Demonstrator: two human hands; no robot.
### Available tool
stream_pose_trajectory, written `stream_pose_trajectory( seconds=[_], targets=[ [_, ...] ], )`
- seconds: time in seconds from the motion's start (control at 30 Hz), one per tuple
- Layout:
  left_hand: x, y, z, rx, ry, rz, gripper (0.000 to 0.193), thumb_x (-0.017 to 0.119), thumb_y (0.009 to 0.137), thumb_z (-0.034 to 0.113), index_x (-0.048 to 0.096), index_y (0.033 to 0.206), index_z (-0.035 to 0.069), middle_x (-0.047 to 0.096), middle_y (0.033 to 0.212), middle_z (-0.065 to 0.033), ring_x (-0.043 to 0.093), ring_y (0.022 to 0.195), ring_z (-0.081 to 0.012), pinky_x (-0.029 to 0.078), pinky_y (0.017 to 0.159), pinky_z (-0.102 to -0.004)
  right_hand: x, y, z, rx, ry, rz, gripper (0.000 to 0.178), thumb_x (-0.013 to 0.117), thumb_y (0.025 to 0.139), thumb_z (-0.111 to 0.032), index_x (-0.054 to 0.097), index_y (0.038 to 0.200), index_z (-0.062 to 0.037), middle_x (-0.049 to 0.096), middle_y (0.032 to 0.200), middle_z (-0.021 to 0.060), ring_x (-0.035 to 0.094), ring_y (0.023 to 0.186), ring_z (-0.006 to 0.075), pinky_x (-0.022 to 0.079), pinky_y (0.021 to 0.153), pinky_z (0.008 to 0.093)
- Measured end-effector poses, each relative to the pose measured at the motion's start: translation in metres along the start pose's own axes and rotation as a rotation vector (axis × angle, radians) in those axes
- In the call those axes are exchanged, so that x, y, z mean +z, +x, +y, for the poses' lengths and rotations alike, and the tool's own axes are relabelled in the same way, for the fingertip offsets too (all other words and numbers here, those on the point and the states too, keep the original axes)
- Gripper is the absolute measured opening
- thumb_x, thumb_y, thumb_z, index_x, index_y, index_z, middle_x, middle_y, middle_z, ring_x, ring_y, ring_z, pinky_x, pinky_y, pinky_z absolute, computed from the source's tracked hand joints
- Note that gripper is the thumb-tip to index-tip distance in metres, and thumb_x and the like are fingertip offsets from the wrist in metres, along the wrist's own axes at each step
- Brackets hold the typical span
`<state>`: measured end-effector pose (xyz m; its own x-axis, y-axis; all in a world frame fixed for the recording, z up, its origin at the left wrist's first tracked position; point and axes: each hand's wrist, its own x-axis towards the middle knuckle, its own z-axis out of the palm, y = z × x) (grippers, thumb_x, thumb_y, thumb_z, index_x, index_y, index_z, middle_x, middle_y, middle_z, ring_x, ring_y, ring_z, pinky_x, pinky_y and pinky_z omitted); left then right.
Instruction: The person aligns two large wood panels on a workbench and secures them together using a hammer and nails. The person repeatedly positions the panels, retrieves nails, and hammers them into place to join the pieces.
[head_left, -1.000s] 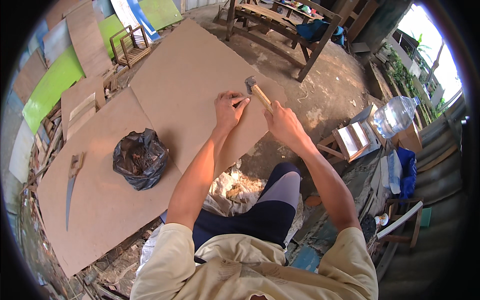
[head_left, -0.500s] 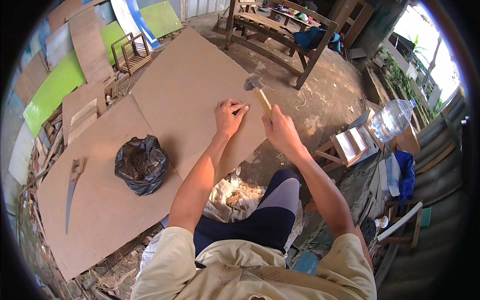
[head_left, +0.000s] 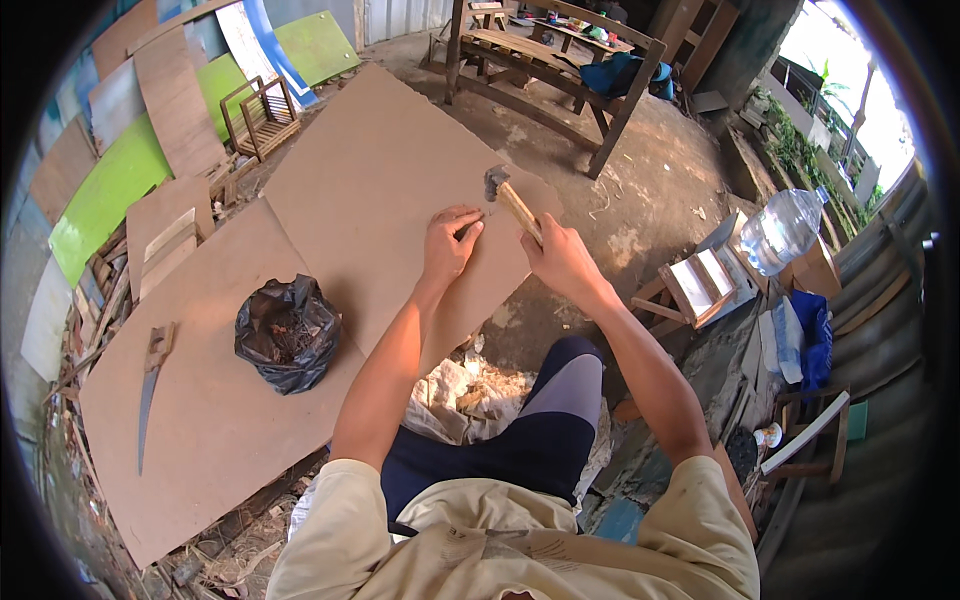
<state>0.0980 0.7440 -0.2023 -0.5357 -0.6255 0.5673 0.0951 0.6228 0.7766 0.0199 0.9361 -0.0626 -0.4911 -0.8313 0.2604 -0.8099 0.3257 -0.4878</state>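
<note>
My right hand is wrapped round the wooden handle of a hammer, its dark metal head raised at the upper left end of the handle. Below and left of that head, my left hand rests on a large brown board. Its thumb and forefinger are a little apart, and I see nothing held between them. A tiny dark speck just past these fingertips is too small to name. Left of my left arm, a black plastic bag stands with its mouth spread, showing several thin rusty nails inside.
A handsaw lies on a second brown board at the left. Beyond the boards stands a wooden bench. A clear water jug is at the right by a small wooden box. Panels lean at the far left.
My left hand has drawn back slightly leftward, and its pinched fingertips have parted. The hammer head has shifted a little left and down in the view, still in my right hand.
</note>
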Motion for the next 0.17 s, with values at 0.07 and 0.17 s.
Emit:
stream_pose_trajectory(
  seconds=[0.07, 0.17],
  targets=[
    [0.0, -0.014, 0.003, -0.02, 0.023, 0.054, 0.027, 0.07, 0.096, 0.026, 0.077, 0.116, 0.01, 0.069, 0.131, -0.0043, 0.057, 0.13, -0.0305, 0.039, 0.114, -0.0433, -0.016, -0.001, -0.012, -0.027, 0.087, 0.065, 0.03, 0.059, 0.102, -0.025, 0.054, 0.105, 0.0045, 0.064, 0.075, 0.0293, 0.067, 0.071, 0.0455, 0.049, 0.064, 0.0508],
    [-0.002, -0.029, 0.003, 0.013, 0.217, 0.109, 0.033, 0.07, 0.097, 0.025, 0.073, 0.127, 0.012, 0.066, 0.136, -0.0078, 0.054, 0.134, -0.0303, 0.035, 0.119, -0.0479, -0.032, 0.003, -0.033, -0.094, 0.185, 0.116, 0.034, 0.062, 0.099, -0.023, 0.052, 0.118, 0.0025, 0.068, 0.083, 0.0281, 0.069, 0.076, 0.0453, 0.052, 0.069, 0.0519]
  ],
)
